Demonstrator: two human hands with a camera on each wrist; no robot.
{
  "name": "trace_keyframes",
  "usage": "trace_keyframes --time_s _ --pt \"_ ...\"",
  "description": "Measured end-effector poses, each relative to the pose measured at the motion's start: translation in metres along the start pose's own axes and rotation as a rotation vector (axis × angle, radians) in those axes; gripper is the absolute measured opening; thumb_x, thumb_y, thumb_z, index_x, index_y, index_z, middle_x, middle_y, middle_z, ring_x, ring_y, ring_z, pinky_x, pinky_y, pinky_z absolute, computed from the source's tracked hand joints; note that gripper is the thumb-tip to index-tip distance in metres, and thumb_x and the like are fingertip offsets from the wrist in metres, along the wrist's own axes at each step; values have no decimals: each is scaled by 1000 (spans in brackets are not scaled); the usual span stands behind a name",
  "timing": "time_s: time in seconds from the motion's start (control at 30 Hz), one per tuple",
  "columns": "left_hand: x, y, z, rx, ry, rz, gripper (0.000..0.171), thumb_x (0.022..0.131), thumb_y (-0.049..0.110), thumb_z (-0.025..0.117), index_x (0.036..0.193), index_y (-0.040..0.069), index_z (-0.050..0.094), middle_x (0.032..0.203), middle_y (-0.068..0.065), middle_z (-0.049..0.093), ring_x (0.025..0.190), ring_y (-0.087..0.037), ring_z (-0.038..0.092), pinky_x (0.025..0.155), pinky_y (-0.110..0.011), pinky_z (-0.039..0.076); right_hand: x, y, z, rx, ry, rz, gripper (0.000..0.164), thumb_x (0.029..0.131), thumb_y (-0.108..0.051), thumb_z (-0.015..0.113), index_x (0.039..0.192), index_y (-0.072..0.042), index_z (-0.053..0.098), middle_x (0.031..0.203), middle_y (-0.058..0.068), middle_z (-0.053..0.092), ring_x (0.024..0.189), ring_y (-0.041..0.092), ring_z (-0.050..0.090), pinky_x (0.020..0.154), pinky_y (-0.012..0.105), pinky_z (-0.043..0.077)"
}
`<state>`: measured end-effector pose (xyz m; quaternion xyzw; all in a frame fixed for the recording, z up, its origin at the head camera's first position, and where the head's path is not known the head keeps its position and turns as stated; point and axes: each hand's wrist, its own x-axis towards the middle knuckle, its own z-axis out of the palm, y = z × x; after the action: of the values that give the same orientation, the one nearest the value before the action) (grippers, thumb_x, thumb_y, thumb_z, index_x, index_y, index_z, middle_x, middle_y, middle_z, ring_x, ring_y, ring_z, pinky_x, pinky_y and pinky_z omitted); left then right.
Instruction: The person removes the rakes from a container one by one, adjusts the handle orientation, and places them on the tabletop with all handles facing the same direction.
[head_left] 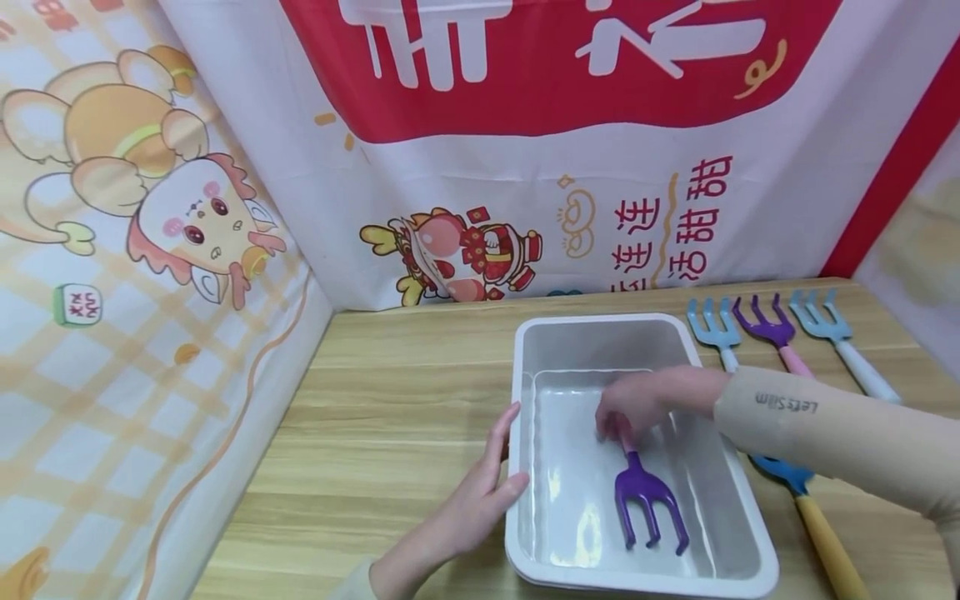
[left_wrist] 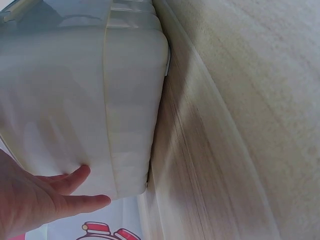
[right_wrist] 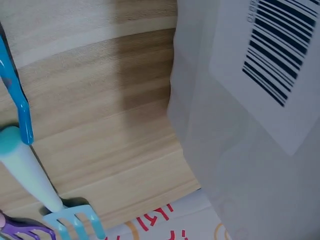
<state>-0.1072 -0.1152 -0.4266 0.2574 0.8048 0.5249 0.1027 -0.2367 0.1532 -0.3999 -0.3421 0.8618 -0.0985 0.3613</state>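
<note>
My right hand (head_left: 637,404) reaches down into a light grey plastic tub (head_left: 527,533) and grips the pink handle of a purple hand rake (head_left: 643,492). The rake's tines point toward the tub's near end; whether they touch the floor of the tub I cannot tell. My left hand (head_left: 480,500) rests against the tub's left side with fingers extended. In the left wrist view, the left fingertips (left_wrist: 75,180) touch the tub's outer wall (left_wrist: 55,100). The right wrist view shows the tub's other outer wall (right_wrist: 210,145), with the right hand out of sight.
Right of the tub lie two light blue rakes (head_left: 716,329) (head_left: 828,325), another purple rake (head_left: 772,329) with a pink handle, and a blue rake with a yellow handle (head_left: 825,533). Printed cloth (head_left: 450,183) hangs behind and left of the wooden table (head_left: 375,433).
</note>
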Motion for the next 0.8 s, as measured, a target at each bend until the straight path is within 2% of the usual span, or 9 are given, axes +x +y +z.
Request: trace_keyframes --time_s 0.1,0.17,0.33,0.47,0.63,0.73,0.8 --pt "0 1 0 -3 -2 -3 71 100 33 44 155 32 0 146 -21 37 127 -34 45 96 -43 47 1 3 0 -9 -2 -14 33 76 -5 79 104 -19 72 86 -8 61 77 9 57 75 29 50" --pt "0 1 0 -4 -2 -4 71 100 33 44 155 32 0 146 -21 37 127 -34 45 96 -42 47 2 3 -1 -30 5 -33 30 74 -5 80 99 -19 71 87 -7 59 80 11 54 73 28 48" --pt "0 1 0 2 -8 -3 70 100 34 44 155 33 0 144 -20 39 126 -34 45 95 -41 48 2 4 0 -71 36 -34 25 71 -6 82 88 -20 70 92 -5 52 88 14 47 75 30 45" --pt "0 1 0 4 -10 -6 70 100 34 43 155 34 0 143 -21 40 126 -34 45 94 -41 48 4 4 2 -114 79 -12 29 68 -6 84 87 -20 67 95 -4 50 87 15 46 76 33 44" --pt "0 0 1 2 -7 -5 70 100 33 43 155 33 0 144 -21 38 126 -35 45 95 -41 48 7 5 3 -175 86 29 32 70 -3 81 89 -23 65 97 -3 48 86 15 47 75 33 45" --pt "0 0 0 1 -5 -6 70 100 33 43 155 33 -1 144 -21 38 126 -35 45 95 -41 48 8 7 3 -224 94 3 28 71 -6 81 86 -22 64 91 -4 48 84 15 46 75 33 45" --pt "0 0 0 5 -4 -7 71 100 33 43 155 33 -1 144 -21 38 127 -35 45 96 -42 47 10 8 3 -241 111 -24 23 74 -13 81 84 -22 63 87 -5 48 83 14 46 74 32 44"
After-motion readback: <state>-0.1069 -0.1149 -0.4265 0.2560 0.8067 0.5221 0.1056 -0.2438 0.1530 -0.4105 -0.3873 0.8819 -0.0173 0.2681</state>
